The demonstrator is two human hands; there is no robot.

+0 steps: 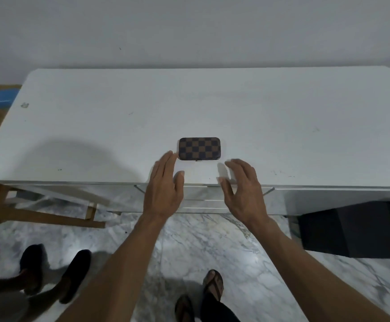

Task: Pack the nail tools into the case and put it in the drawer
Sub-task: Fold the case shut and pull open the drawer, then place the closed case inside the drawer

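1. The small rectangular case with the brown and dark checkered cover point(198, 148) is lying flat and closed on the white table top point(96, 126), near the front edge, in the middle.
2. Its long axis is running left to right, parallel to the front edge of the table; a small clasp seems to be pointing toward the person.
3. The left hand point(163, 187) is hovering with fingers spread and empty, its fingertips just beside the left near corner of the case; I cannot tell whether they are touching it.
4. The right hand point(241, 189) is also spread and holding nothing, a little apart from the case.
5. No loose nail tools are showing, so I am judging that both hands are placed on each side to lift the case toward the drawer front point(203, 196) below.
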